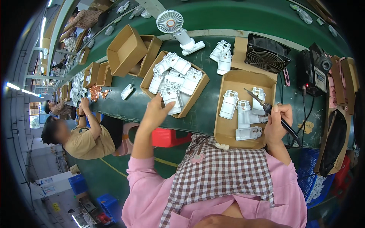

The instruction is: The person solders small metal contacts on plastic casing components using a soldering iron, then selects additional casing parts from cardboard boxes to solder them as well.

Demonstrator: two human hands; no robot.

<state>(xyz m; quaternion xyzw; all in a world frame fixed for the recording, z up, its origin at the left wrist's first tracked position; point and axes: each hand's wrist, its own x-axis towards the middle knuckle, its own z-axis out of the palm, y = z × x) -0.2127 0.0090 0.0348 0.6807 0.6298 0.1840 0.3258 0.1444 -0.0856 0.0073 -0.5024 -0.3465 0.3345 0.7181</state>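
My left hand (154,114) is at the near side of a cardboard box (198,95) heaped with white plastic housings (178,63). Its thumb lies over one white plastic housing (170,95), with the fingers around that housing's left edge. My right hand (278,123) is closed around a soldering iron (268,108), whose metal tip points up and left. The iron is over a shallow cardboard tray (224,132). In the tray lie several more white housings (229,104), some overlapping. The fingertips of my left hand are partly hidden among the parts.
A white fan (171,22) stands behind the box. At the back right are a black fan with a wire guard (268,55) and a black soldering station (313,74) with a cable. Empty cardboard boxes (125,47) sit at left. Another person (85,138) works further left along the bench.
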